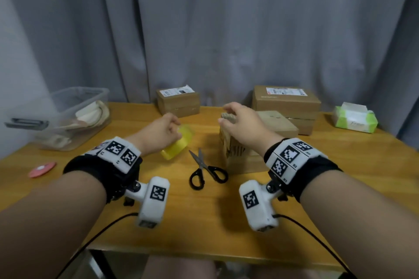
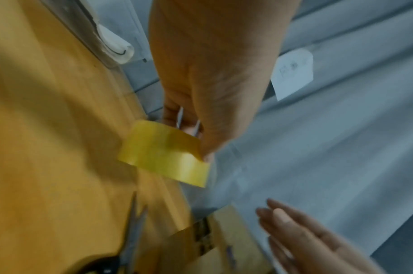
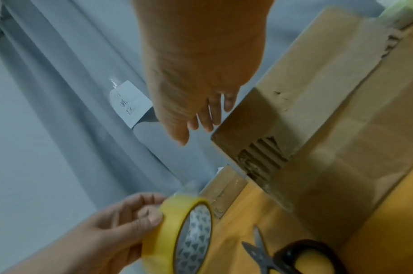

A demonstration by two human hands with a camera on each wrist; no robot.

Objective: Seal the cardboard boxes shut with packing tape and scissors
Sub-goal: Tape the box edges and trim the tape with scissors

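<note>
- While the head view shows only the yellow rim of the tape roll (image 1: 178,145), the right wrist view reveals its patterned white core, facing the scissors (image 1: 205,171).
- The left hand (image 1: 159,137) grips the roll on edge, above the bench (image 1: 68,190) near its middle.
- The right hand (image 1: 243,123), fingers loosely spread and grasping nothing, hovers over the nearest cardboard box (image 1: 244,154), right of centre.
- The scissors lie flat, slightly parted blades pointing to the far edge, black handles toward the person.
- A clear bin (image 1: 74,118) at the far left corner holds pale folded items.
</note>
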